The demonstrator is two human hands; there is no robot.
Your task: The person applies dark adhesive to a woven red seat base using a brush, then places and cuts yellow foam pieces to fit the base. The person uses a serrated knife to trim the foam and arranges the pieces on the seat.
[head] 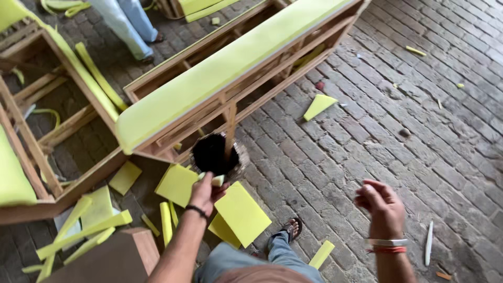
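View from above of a brick floor (398,131) in a workshop. The left hand (205,193) reaches forward and pinches a small piece of yellow-green foam (218,180) between thumb and fingers, just at the near rim of a dark round tin (212,154) that stands on the bricks; a black band circles the left wrist. A thin wooden stick (230,133) rises from the tin, blurred. The right hand (381,204) hangs free above the bricks, fingers loosely curled, grasping nothing; metal and red bangles sit on its wrist. Behind the tin stands a wooden sofa frame (246,89), its top rail covered with a long strip of yellow-green foam padding (220,68). A second wooden frame (36,131) stands at the left. Square foam sheets (242,212) lie on the floor just beside the left hand, and narrow foam offcuts (89,230) lie scattered near a wooden block (112,259). A triangular foam scrap (318,105) lies apart on the bricks. The person's sandalled foot (291,229) shows below. Another person's legs (128,23) stand at the top left.
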